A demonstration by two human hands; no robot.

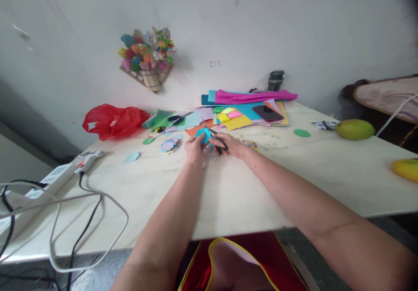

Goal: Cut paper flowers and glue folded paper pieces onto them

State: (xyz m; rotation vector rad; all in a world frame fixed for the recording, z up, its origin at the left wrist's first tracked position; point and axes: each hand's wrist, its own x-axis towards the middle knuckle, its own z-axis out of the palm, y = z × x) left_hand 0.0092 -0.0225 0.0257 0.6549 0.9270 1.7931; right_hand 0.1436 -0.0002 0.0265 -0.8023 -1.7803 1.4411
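Note:
My left hand (195, 149) pinches a blue scalloped paper flower (203, 135) above the middle of the table. Black-handled scissors (221, 143) sit in my right hand (231, 145), fingers closed round the handles. The scissor blades point up and left, right beside the flower's edge; whether they touch the paper I cannot tell. To the left lies a small stack of scalloped paper flowers (170, 145) in pink, blue and yellow. A single pale blue scalloped piece (133, 156) rests farther left.
Behind my hands are coloured paper sheets (243, 123), a phone (267, 113) and another pair of scissors (176, 119). A red plastic bag (114, 122) is at the back left. A power strip (54, 175) with cables lies at the left edge. A mango (354, 129) and a green paper circle (301, 133) are right.

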